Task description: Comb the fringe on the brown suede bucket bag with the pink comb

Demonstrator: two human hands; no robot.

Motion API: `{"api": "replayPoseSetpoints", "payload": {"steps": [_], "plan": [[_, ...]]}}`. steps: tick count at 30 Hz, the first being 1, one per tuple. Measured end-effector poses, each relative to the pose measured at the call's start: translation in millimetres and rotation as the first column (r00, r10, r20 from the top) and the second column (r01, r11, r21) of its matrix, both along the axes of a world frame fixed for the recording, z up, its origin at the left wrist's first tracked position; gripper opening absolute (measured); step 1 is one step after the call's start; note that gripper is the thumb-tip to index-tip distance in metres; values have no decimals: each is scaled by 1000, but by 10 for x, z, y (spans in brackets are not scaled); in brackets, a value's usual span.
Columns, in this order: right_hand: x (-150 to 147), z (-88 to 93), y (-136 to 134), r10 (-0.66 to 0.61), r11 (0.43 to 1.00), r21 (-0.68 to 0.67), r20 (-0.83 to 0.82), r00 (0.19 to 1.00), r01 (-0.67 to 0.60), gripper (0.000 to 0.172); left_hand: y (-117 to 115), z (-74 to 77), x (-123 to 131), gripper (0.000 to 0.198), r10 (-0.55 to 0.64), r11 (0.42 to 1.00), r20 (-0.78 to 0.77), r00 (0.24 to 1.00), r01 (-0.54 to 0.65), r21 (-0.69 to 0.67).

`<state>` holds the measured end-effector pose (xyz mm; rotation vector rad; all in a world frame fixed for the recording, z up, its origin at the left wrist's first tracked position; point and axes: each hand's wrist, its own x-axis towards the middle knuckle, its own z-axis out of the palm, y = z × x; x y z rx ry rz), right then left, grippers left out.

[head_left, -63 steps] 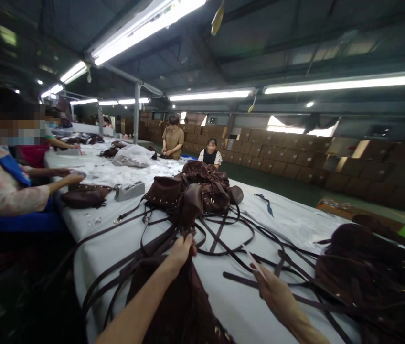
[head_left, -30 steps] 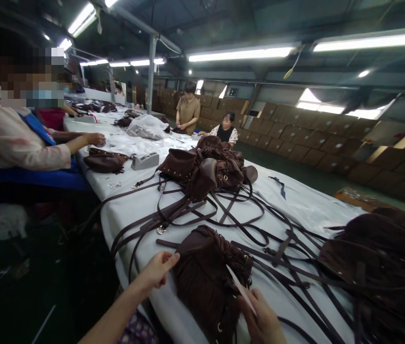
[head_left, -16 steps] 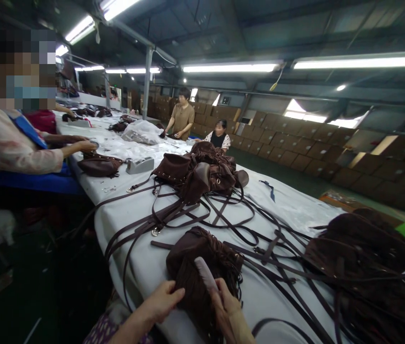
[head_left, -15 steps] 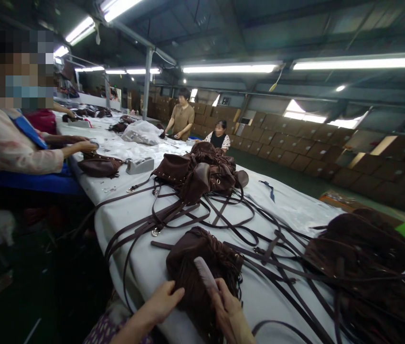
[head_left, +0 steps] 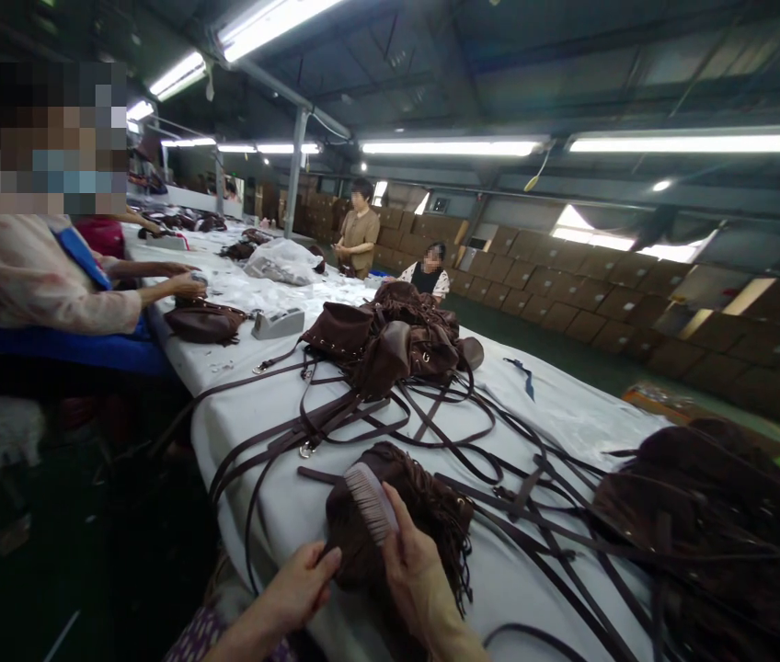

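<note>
A dark brown fringed leather bag (head_left: 352, 542) lies at the near edge of the white-covered table, its fringe bunched along the right side. My right hand (head_left: 418, 570) is closed round a pale comb (head_left: 369, 501), whose teeth show facing up and left above the bag. At the bag's lower left edge, my left hand (head_left: 303, 588) is closed with thumb and fingers pinching the brown leather. Part of the bag is hidden behind my right hand and wrist.
Long brown straps (head_left: 445, 441) tangle across the table (head_left: 272, 542). A pile of brown bags (head_left: 396, 340) stands ahead, more bags (head_left: 707, 496) lie at right. A grey tape dispenser (head_left: 278, 322) is at left. A co-worker (head_left: 79, 285) handles another bag (head_left: 203, 322); two people work farther back.
My right hand has turned the comb and moved it up and left, so its teeth now show. My left hand stays at the bag's edge. The view has shifted slightly.
</note>
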<state>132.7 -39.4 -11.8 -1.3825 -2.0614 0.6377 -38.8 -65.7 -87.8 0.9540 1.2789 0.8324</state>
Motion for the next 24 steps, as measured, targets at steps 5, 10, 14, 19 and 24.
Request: {"api": "replayPoseSetpoints", "payload": {"steps": [5, 10, 14, 19, 24], "plan": [[-270, -392, -136, 186, 979, -140, 278, 942, -151, 86, 95, 108, -36, 48, 16, 995, -69, 998, -9, 102], [-371, -477, -145, 170, 954, -238, -77, 982, -183, 38, 185, 260, -189, 52, 5, 993, -100, 995, 7, 121], [-304, -312, -99, 52, 813, -484, -495, 868, -324, 51, 192, 451, -501, 49, 315, 926, 101, 944, -329, 188], [-255, -176, -81, -168, 652, -544, -783, 599, -528, 77, -3, 492, -491, 73, 90, 956, 310, 946, -170, 241], [-201, -130, -54, -148, 646, -512, -811, 566, -566, 75, 61, 458, -36, 72, -307, 883, 163, 938, 217, 415]]}}
